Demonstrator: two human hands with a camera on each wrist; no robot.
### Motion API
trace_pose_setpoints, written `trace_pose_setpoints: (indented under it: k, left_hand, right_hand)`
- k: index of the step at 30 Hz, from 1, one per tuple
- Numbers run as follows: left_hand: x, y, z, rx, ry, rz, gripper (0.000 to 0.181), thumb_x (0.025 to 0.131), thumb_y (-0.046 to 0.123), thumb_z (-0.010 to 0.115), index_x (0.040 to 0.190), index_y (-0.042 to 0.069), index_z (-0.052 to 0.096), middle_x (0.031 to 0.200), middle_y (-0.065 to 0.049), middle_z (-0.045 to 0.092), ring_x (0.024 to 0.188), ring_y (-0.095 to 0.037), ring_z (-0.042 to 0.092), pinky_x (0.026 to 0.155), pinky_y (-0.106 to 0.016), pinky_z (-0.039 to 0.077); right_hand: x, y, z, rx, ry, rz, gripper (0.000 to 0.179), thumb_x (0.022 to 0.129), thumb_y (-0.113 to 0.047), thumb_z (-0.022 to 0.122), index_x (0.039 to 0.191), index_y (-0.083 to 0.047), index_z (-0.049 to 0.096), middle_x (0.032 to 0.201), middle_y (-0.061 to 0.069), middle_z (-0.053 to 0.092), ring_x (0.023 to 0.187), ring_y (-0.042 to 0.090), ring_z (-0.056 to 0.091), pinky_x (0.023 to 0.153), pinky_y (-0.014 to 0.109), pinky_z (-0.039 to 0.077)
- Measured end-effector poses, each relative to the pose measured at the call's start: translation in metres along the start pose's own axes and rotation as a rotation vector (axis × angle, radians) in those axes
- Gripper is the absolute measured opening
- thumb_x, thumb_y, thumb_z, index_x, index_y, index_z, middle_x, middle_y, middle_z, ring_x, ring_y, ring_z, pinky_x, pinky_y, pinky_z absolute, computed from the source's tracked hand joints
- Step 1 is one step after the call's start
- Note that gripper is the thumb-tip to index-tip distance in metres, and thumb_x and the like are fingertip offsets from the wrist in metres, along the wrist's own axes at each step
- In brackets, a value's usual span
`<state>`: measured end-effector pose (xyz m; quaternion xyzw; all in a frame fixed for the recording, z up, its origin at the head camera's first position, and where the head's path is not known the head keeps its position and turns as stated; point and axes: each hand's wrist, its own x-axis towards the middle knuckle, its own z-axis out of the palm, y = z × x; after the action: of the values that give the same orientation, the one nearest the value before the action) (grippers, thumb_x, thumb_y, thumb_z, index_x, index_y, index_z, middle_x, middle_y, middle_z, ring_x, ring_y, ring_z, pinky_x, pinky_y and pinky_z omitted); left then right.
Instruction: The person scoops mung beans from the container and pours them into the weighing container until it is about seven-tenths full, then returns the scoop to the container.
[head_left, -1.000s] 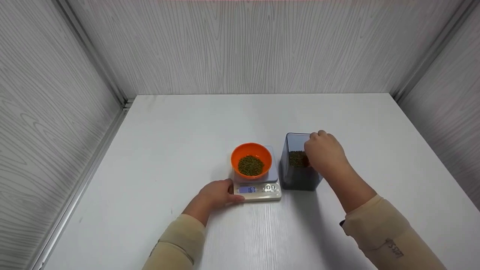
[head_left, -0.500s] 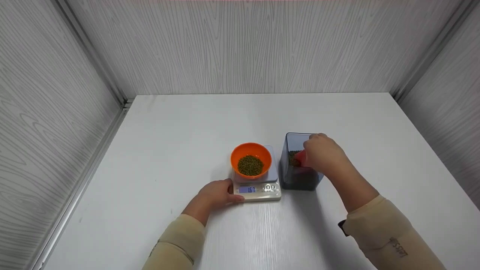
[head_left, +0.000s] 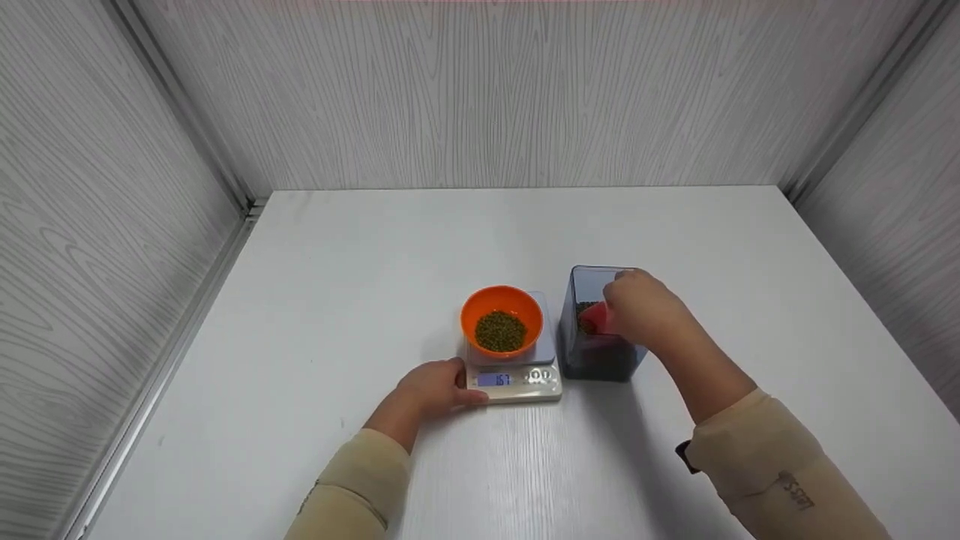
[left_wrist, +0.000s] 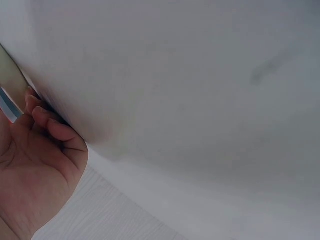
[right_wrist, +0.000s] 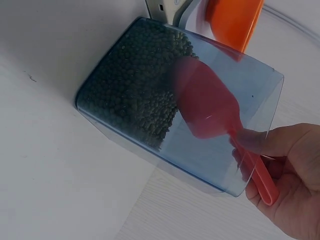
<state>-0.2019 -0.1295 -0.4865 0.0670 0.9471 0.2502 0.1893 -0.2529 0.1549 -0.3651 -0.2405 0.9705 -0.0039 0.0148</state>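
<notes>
My right hand [head_left: 646, 311] grips the handle of a red plastic scoop [right_wrist: 207, 102]. The scoop's blade is inside a tall clear blue-grey container [head_left: 598, 364], its tip at the small green beans [right_wrist: 132, 82], which look like mung beans. To the left, a white digital kitchen scale [head_left: 534, 394] carries an orange bowl [head_left: 510, 295] with a layer of the same beans [head_left: 501, 332]. The display seems to read 167. My left hand [head_left: 433, 388] holds the scale's front left corner, thumb along the front edge; in the left wrist view its fingers are curled at the scale's side.
The container stands close beside the scale's right side on a white table [head_left: 360, 277]. Grey wood-grained panels [head_left: 480, 90] enclose the table at the back, left and right.
The red scoop has come into sight inside the container, tilting and shifting slightly left, and the right hand has moved a little with it. The left hand, scale and bowl stay put.
</notes>
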Motion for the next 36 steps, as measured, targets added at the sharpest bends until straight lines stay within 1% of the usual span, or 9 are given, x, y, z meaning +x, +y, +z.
trace_pose_setpoints:
  k: [3,6,11,20,25,29,33,36]
  left_hand:
    - [-0.001,0.0,0.0,0.002,0.004,0.004,0.044,0.074,0.055,0.067,0.088,0.016,0.052,0.076,0.0,0.052,0.075,-0.018,0.047,0.072,-0.035,0.04]
    - [-0.001,0.001,-0.001,0.001,0.006,-0.001,0.045,0.073,0.055,0.067,0.087,0.015,0.052,0.075,0.0,0.051,0.074,-0.018,0.047,0.071,-0.035,0.039]
    - [-0.002,0.001,-0.001,-0.002,0.003,-0.012,0.045,0.073,0.055,0.067,0.087,0.016,0.052,0.075,0.0,0.051,0.075,-0.019,0.047,0.071,-0.035,0.039]
    - [-0.001,0.0,-0.001,-0.019,0.007,-0.011,0.046,0.073,0.055,0.067,0.093,0.017,0.054,0.081,0.0,0.054,0.079,-0.02,0.049,0.079,-0.038,0.041]
    - [0.0,-0.001,0.0,-0.027,0.002,-0.008,0.046,0.073,0.056,0.067,0.095,0.017,0.054,0.083,0.0,0.054,0.081,-0.02,0.049,0.081,-0.039,0.041]
    - [0.0,0.0,0.0,-0.029,-0.002,-0.011,0.046,0.073,0.056,0.067,0.095,0.017,0.054,0.083,0.0,0.054,0.081,-0.02,0.049,0.082,-0.039,0.041]
    - [0.0,0.0,-0.001,-0.01,0.006,-0.005,0.046,0.073,0.055,0.067,0.093,0.016,0.054,0.08,0.001,0.053,0.079,-0.019,0.049,0.079,-0.038,0.041]
    - [0.001,0.0,0.0,-0.003,0.014,0.001,0.046,0.072,0.056,0.067,0.093,0.017,0.055,0.081,0.001,0.054,0.079,-0.019,0.049,0.08,-0.038,0.041]
  right_hand:
    - [0.001,0.002,0.004,0.001,0.008,-0.021,0.011,0.076,0.004,0.059,0.084,0.003,0.066,0.077,0.014,0.056,0.075,0.026,0.051,0.072,0.038,0.048]
    - [0.002,0.004,0.007,-0.002,-0.006,-0.037,0.012,0.077,0.006,0.056,0.083,0.003,0.065,0.076,0.013,0.055,0.073,0.025,0.051,0.07,0.039,0.047]
    - [0.003,0.008,0.012,0.017,-0.041,-0.022,0.014,0.077,0.008,0.055,0.085,0.001,0.065,0.077,0.013,0.053,0.073,0.024,0.049,0.07,0.04,0.045]
    - [-0.001,0.016,0.015,0.16,0.003,0.011,0.016,0.079,0.006,0.053,0.086,0.002,0.066,0.077,0.011,0.054,0.072,0.024,0.049,0.069,0.039,0.045]
    - [-0.004,0.019,0.012,0.2,0.031,0.006,0.013,0.079,0.005,0.056,0.086,0.002,0.066,0.077,0.011,0.055,0.072,0.024,0.049,0.067,0.038,0.046]
    - [-0.007,0.025,0.009,0.259,0.029,0.026,0.012,0.079,0.004,0.059,0.088,0.001,0.067,0.079,0.01,0.057,0.075,0.024,0.05,0.07,0.038,0.048]
    - [-0.011,0.034,0.007,0.33,0.049,0.008,0.012,0.08,0.002,0.06,0.09,0.0,0.067,0.081,0.009,0.058,0.077,0.024,0.052,0.07,0.039,0.048]
    - [-0.015,0.04,0.006,0.368,0.056,0.006,0.012,0.08,0.0,0.062,0.091,-0.001,0.067,0.082,0.009,0.058,0.078,0.023,0.053,0.07,0.038,0.047]
